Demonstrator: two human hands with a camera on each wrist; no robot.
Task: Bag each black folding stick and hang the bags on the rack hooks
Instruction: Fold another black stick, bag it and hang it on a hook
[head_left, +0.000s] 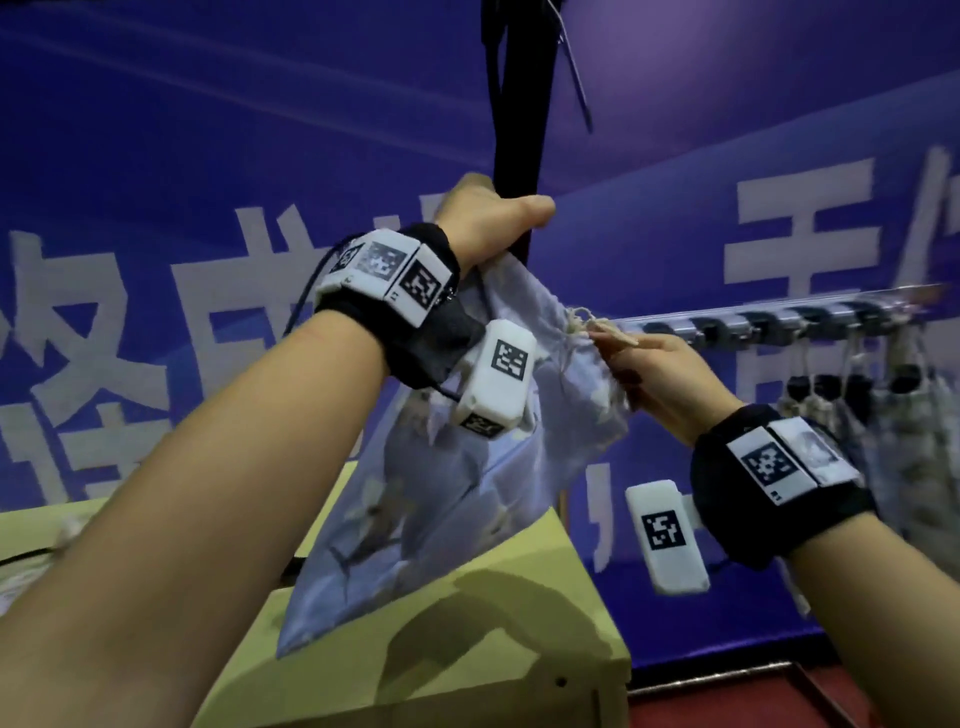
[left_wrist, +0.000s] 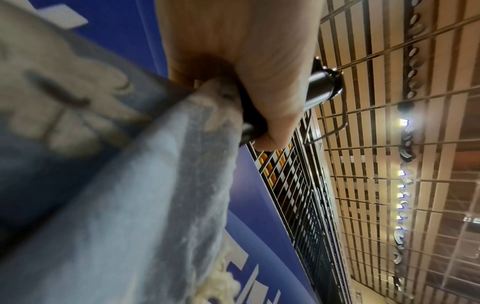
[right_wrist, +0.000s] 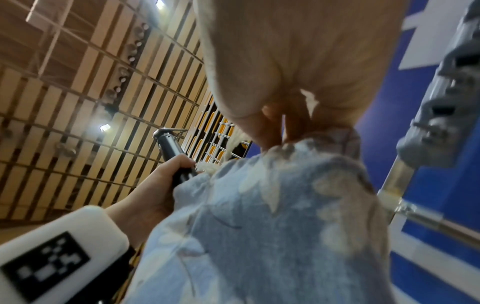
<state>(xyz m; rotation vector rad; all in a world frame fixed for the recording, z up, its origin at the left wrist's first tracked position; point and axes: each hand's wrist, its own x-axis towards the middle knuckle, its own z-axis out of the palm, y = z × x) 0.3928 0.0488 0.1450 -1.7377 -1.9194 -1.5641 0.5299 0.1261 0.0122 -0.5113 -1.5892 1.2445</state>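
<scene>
Up high, left hand (head_left: 488, 218) gripping black stick (head_left: 519, 104), right hand (head_left: 660, 374) pinching bag (head_left: 467, 467) drawstring, banner (head_left: 156, 156) writing unreadable

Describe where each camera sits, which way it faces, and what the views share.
Head: worn on the head, faces forward and up at the left hand, right hand and pale blue patterned drawstring cloth bag.
Left wrist: looks up along the left hand gripping the black folding stick.
Right wrist: looks up along the right hand pinching the bag's mouth.
All three show the bag and stick.

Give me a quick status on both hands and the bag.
Left hand grips stick and bag mouth. Right hand pinches drawstring. Stick mostly out. Nothing blocking.
</scene>
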